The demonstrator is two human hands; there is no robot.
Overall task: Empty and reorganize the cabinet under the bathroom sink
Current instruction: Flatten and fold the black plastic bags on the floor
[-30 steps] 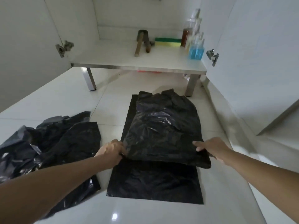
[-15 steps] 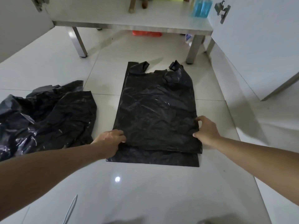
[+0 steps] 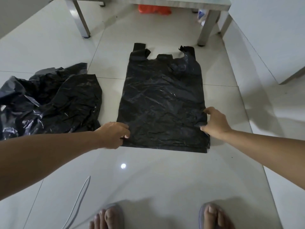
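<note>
Head view, sole entry. Step in hand, judged: squaring a flat black plastic bag (image 3: pixel 162 103) onto the one beneath it, building a neat stack on the floor (image 3: pixel 148 179) ahead of return to the cabinet. Left hand (image 3: pixel 113 134): grip pressed together, pinching the near left corner of the bag, thumb on top. Right hand (image 3: pixel 214 123): thumb and fingers curved against the near right edge, touching the film; whether pinching or only pressing, cannot tell. To do well: keep both near corners taut and level, line the near edge with the lower bag's edge showing just below, press flat, then smooth from near to far to drive out trapped air; avoid tugging one side, as thin film skews and creeps easily. Look of the bag: black, glossy, finely creased, vest type, two handle loops (image 3: pixel 186 50) at the far end, lying flat, long axis running near to far, centre of floor, just this side of the cabinet's metal legs (image 3: pixel 79 19). Second lot: crumpled heap of black bags (image 3: pixel 49 100), left, apart from the flat stack, not yet flattened. Also noted: orange item (image 3: pixel 153 9) under the cabinet base, far centre; white cabinet door (image 3: pixel 272 38), right, standing open; pale cord (image 3: pixel 79 199) on floor, near left; two sandalled feet (image 3: pixel 212 215) at near edge. Progress, judged: mid-task, sorting under way.
</note>
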